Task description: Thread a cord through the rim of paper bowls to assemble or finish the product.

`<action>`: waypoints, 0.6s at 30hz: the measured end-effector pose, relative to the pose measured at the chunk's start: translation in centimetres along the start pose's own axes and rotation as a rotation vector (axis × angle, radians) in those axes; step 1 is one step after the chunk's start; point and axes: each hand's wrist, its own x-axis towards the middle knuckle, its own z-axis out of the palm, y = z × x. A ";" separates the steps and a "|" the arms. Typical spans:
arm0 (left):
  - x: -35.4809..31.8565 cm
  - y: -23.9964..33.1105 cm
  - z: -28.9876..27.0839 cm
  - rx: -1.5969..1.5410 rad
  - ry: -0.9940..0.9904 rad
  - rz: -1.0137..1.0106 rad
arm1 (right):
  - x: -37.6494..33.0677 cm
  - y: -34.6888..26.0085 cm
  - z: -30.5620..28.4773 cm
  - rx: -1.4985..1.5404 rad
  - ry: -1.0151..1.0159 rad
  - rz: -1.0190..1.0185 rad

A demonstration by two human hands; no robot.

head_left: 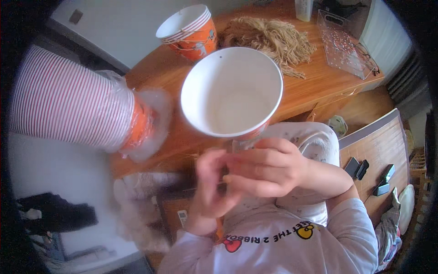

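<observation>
The left hand [212,180] and right hand [269,169] meet above the lap [301,203], fingers curled in close. I guess they are twisting or tying a tiny tan bit [227,179], maybe string. Next, an end may need poking through the bucket [230,93], which sits just past them, white inside, with a dark dot near its far rim. The hands are blurry, so I can't tell if the fingers pinch anything. The bucket hides its own bottom. Farther off, a string pile [276,41] lies on the tabletop [299,98].
</observation>
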 end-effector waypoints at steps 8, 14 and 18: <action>0.0 0.9 0.9 0.158 -0.088 -0.233 | 0.4 0.5 -1.4 0.027 0.025 0.005; -0.6 1.3 0.4 0.256 0.036 -0.092 | 0.0 0.8 -1.5 0.104 0.009 0.045; 0.0 1.8 1.1 0.185 0.028 -0.117 | 0.2 0.6 -1.4 0.035 0.007 0.006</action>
